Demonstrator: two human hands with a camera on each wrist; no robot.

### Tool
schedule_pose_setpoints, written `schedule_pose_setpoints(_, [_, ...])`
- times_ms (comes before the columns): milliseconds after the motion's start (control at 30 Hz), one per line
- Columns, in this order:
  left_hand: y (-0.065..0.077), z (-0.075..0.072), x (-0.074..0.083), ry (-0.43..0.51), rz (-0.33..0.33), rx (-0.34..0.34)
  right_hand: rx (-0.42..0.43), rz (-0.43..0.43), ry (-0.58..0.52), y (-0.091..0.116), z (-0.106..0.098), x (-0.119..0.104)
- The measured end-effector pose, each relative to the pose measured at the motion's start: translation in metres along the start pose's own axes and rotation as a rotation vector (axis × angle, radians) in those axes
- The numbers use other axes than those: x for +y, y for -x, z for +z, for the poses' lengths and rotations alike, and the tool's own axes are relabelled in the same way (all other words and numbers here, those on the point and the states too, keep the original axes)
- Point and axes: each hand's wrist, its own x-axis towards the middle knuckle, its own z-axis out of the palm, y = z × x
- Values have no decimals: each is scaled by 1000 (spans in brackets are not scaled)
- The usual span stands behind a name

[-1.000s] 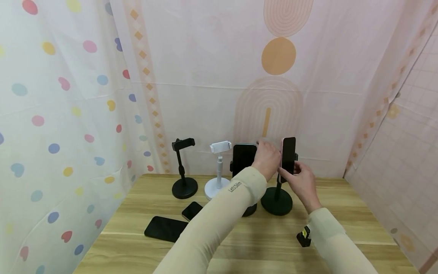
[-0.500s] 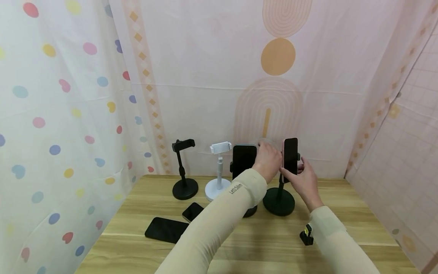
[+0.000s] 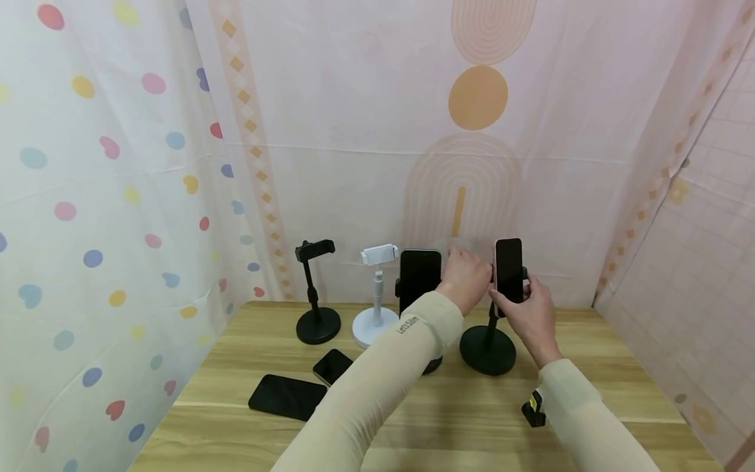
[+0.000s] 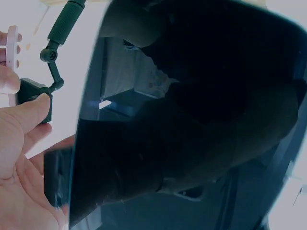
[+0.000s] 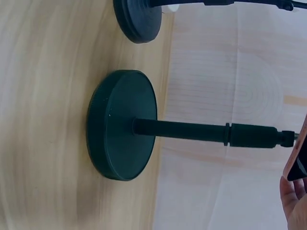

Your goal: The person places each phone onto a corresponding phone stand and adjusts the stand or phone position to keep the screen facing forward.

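In the head view my right hand [image 3: 533, 318] holds a black-screened phone [image 3: 509, 270] with a pink edge, thumb across its lower front. The phone stands upright at the head of a dark green phone stand [image 3: 487, 350]. My left hand [image 3: 466, 278] is at the phone's left side. In the left wrist view its thumb and fingers pinch the stand's dark green clamp [image 4: 36, 93]. The stand's round base [image 5: 122, 124] sits on the table in the right wrist view. A larger phone [image 3: 420, 278] in a black stand is just left of my left hand and fills much of the left wrist view.
Further left on the wooden table [image 3: 448, 426] are a white phone stand [image 3: 377, 321] and a black phone stand [image 3: 318, 321]. Two phones lie flat, a large one [image 3: 286, 395] and a smaller one [image 3: 332, 364]. A small black-and-yellow block [image 3: 534, 410] shows beside my right sleeve.
The green stand, its phone and my right hand have shifted right. My left hand has moved slightly right with them. The other stands and flat phones stay put.
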Motion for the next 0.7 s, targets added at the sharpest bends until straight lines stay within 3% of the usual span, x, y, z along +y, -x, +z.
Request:
schedule_pose_setpoints(300, [-12,10,16,198,-17,170,60,24,40,5,-8,5])
schedule_pose_setpoints(500, [-16,25,25,222,-31,257,90,60,15,5,-7,8])
schedule_pose_setpoints(700, [-13,35,31,186,-9,338,116,79,7,7,-5,11])
